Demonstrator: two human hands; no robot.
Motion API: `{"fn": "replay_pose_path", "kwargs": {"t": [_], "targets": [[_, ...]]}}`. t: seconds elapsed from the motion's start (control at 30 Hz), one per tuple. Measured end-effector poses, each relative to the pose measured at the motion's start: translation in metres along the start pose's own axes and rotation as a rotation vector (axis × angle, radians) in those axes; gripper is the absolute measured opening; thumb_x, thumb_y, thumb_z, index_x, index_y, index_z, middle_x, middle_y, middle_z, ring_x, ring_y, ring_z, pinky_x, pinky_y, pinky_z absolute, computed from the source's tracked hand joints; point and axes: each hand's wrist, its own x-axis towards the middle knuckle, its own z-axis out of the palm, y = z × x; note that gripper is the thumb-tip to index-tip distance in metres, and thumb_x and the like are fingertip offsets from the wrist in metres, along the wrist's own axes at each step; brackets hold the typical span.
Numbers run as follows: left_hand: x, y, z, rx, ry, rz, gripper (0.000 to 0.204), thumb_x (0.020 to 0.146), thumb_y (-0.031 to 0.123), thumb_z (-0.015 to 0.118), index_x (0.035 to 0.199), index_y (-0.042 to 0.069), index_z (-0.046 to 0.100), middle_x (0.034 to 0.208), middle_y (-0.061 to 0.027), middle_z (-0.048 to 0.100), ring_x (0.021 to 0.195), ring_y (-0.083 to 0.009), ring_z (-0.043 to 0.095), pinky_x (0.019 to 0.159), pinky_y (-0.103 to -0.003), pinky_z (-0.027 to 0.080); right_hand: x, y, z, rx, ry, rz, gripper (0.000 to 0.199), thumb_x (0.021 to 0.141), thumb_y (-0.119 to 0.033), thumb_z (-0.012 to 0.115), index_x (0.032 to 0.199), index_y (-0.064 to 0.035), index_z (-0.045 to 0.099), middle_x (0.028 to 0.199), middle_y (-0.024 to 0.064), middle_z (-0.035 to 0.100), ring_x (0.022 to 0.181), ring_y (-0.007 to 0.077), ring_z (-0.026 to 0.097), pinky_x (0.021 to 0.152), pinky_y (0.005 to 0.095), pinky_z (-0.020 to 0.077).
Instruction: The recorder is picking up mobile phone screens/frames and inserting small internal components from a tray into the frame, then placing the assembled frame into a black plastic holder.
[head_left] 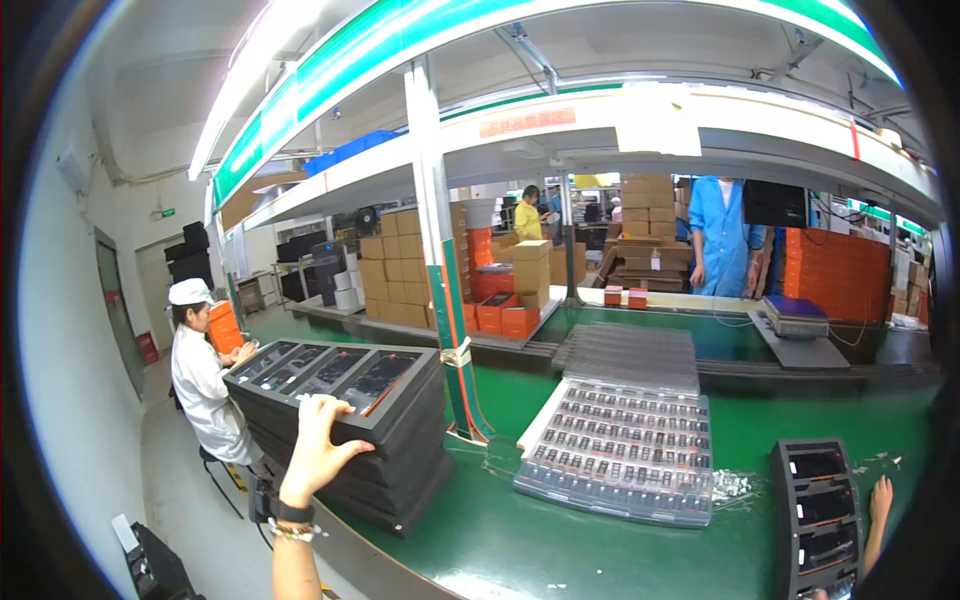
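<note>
Green bench (480,545) fills the lower middle of the frame, under a white shelf (770,145) that crosses the upper part. Cardboard boxes (400,262) and orange bins (518,320) stand behind it, with a person in blue (722,240) at upper right and another in yellow (528,218) near the upper centre. At left, a co-worker in white (205,390) and a pale cap is beside the bench.

Left of centre is a tall stack (400,470) of black trays; the uppermost carries dark panels (380,375) in separate compartments. The left hand (325,440), with a dark band (293,512) on its wrist, is at this tray's near edge, fingers over the rim and thumb spread well away; whether the fingertips press on it is unclear.

At lower right, a black tray (787,530) holds more panels in a column. The right hand (880,500) is just beside its right side, partly cut off by the dark rim of the view, so its grip cannot be made out.

Between the two, a clear tray (610,500) bears rows of small parts (625,435), with white scraps (735,487) beside it.
</note>
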Motion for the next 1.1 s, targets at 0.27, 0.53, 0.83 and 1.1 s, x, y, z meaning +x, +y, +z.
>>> {"fn": "replay_pose_path", "kwargs": {"t": [0.27, 0.53, 0.83, 1.1], "targets": [[0.005, 0.079, -0.001, 0.027, 0.141, 0.123, 0.057, 0.05, 0.019, 0.092, 0.09, 0.009, 0.053, 0.089, -0.0064, 0.049, 0.087, -0.0277, 0.047, 0.085, -0.04, 0.036, -0.065, -0.289, 0.056, 1.044, -0.893, 0.328, 0.029, 0.102, -0.02, 0.049, 0.122, -0.0018, 0.061, 0.122, 0.0123, 0.066, 0.106, 0.0234, 0.064, 0.093, 0.0373, 0.0517], [-0.067, 0.235, 0.031, 0.172, 0.17, 0.702, 0.025, 0.086, 0.018, 0.065, 0.11, 0.016, 0.07, 0.099, -0.0018, 0.066, 0.096, -0.0158, 0.062, 0.098, -0.044, 0.047, -0.02, -0.412, 0.097, 2.051, -1.088, 1.192, 0.047, 0.105, -0.042, 0.042, 0.129, -0.0069, 0.062, 0.12, 0.0086, 0.069, 0.107, 0.023, 0.066, 0.095, 0.0403, 0.0524], [-0.102, 0.15, 0.029, 0.415, 0.414, 0.819, 0.017, 0.096, 0.026, 0.062, 0.112, 0.024, 0.066, 0.107, 0.0002, 0.062, 0.102, -0.0176, 0.062, 0.11, -0.057, 0.036, -0.026, -0.345, 0.069, 1.689, -0.705, 0.848, 0.052, 0.088, -0.003, 0.055, 0.139, 0.0057, 0.048, 0.123, 0.0152, 0.065, 0.109, 0.0221, 0.064, 0.096, 0.0325, 0.0516], [-0.117, 0.077, -0.008, 0.279, 0.272, 0.749, 0.004, 0.092, 0.004, 0.06, 0.095, 0.003, 0.061, 0.09, -0.0135, 0.062, 0.078, -0.0288, 0.062, 0.073, -0.046, 0.06, -0.081, -0.237, 0.034, 1.489, -0.359, 0.905, 0.051, 0.09, -0.012, 0.056, 0.136, 0.0082, 0.05, 0.129, 0.0194, 0.062, 0.116, 0.0258, 0.062, 0.1, 0.0343, 0.0494]]}}
